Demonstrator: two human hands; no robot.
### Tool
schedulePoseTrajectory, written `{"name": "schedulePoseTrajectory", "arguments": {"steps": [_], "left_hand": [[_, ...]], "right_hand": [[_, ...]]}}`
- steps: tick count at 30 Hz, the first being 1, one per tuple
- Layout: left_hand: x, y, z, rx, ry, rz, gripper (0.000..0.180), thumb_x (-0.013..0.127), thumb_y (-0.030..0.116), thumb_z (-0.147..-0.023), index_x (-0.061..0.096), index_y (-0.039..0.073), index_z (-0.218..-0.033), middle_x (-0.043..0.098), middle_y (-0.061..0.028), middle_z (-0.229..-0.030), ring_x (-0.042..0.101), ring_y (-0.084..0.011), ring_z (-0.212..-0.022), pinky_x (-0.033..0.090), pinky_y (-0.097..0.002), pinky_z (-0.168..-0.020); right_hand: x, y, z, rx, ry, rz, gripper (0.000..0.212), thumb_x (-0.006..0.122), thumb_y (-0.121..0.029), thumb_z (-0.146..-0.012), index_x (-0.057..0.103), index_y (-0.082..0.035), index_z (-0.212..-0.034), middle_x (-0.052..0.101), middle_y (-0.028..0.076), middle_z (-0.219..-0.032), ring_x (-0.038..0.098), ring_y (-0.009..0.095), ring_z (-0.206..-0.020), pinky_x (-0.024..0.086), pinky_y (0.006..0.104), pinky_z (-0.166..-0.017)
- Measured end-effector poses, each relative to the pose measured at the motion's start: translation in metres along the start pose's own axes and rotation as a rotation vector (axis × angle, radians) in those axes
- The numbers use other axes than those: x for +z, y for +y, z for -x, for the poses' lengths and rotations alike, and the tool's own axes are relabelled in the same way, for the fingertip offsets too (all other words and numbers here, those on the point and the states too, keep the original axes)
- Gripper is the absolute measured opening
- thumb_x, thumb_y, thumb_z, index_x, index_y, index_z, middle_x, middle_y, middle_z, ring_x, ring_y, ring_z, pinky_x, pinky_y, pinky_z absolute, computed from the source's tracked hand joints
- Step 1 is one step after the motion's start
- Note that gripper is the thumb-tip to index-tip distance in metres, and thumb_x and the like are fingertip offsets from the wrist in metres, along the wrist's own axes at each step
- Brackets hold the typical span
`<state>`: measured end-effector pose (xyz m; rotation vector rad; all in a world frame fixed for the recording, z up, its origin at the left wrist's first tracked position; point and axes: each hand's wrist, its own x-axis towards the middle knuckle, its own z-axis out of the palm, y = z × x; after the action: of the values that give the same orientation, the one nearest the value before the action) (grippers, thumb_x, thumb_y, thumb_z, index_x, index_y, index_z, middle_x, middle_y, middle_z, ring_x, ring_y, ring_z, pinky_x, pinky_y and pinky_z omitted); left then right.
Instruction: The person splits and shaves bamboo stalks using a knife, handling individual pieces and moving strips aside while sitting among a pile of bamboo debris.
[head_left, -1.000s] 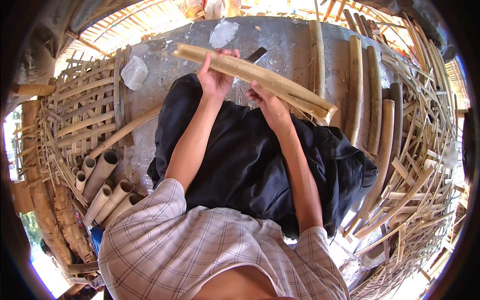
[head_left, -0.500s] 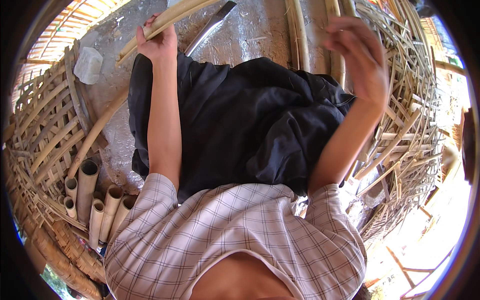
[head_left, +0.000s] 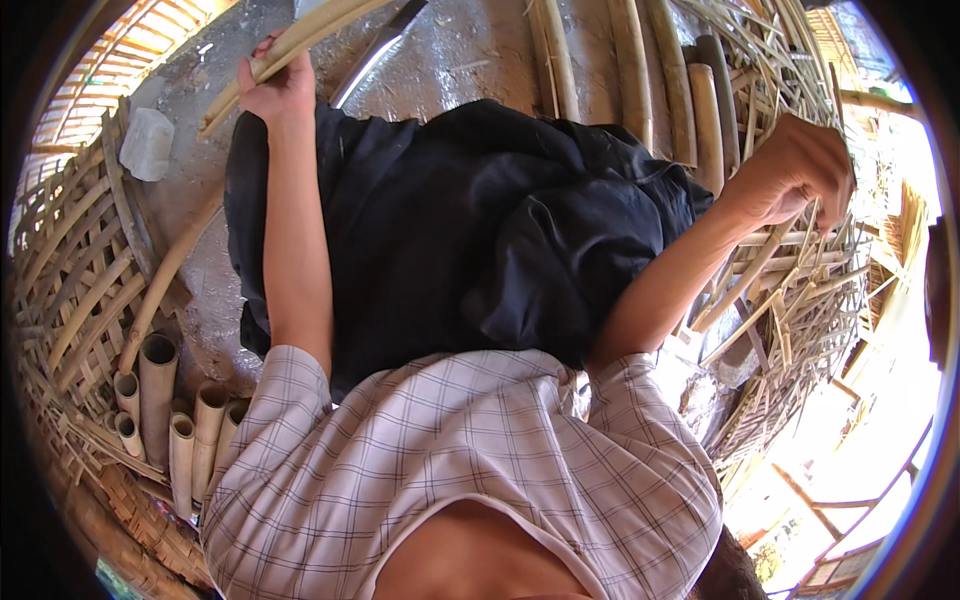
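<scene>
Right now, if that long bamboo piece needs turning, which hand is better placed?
Probably the left hand: it grips the bamboo piece, while the right hand is off to the far side, near the heaped slats.

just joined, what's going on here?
A person in a checked shirt, black cloth over the lap, has a length of bamboo in the left hand. The right hand is out to the right by a heap of bamboo strips, fingers curled; whether it holds anything isn't clear. A knife-like tool lies ahead, to the right of the left hand, with bamboo poles beyond it on the right.
</scene>
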<state>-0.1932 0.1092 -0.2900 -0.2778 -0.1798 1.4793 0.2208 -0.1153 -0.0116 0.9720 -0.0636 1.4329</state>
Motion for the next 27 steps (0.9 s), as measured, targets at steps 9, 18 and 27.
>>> {"name": "schedulePoseTrajectory", "arguments": {"steps": [9, 18, 27], "left_hand": [[-0.006, -0.018, -0.007, -0.026, -0.039, -0.055, 0.028, 0.059, 0.025, -0.092, 0.053, -0.001, -0.084, 0.059, -0.0162, -0.087, 0.059, -0.0371, -0.103, 0.048, -0.0531, -0.103], [-0.007, -0.023, 0.018, 0.182, -0.014, -0.122, 0.019, 0.067, 0.015, -0.088, 0.053, 0.001, -0.088, 0.056, -0.0124, -0.087, 0.057, -0.0329, -0.1, 0.046, -0.0489, -0.105], [0.006, -0.037, 0.02, 0.186, -0.011, 0.024, 0.016, 0.064, 0.014, -0.093, 0.057, -0.001, -0.092, 0.058, -0.0122, -0.089, 0.058, -0.0308, -0.1, 0.047, -0.0429, -0.102]], "right_hand": [[-0.041, 0.038, 0.012, 0.553, 0.186, 1.687, 0.009, 0.061, 0.0, -0.089, 0.066, 0.003, -0.082, 0.069, 0.013, -0.081, 0.066, 0.024, -0.061, 0.054, 0.0359, -0.06], [-0.23, 0.026, 0.109, 1.208, -0.152, 2.74, 0.019, 0.066, -0.006, -0.087, 0.063, 0.0, -0.105, 0.063, 0.021, -0.101, 0.064, 0.042, -0.095, 0.053, 0.049, -0.082], [-0.162, 0.081, 0.042, 1.381, -0.448, 2.827, 0.017, 0.064, -0.009, -0.091, 0.06, -0.003, -0.106, 0.057, 0.014, -0.108, 0.058, 0.033, -0.109, 0.047, 0.0452, -0.094]]}}
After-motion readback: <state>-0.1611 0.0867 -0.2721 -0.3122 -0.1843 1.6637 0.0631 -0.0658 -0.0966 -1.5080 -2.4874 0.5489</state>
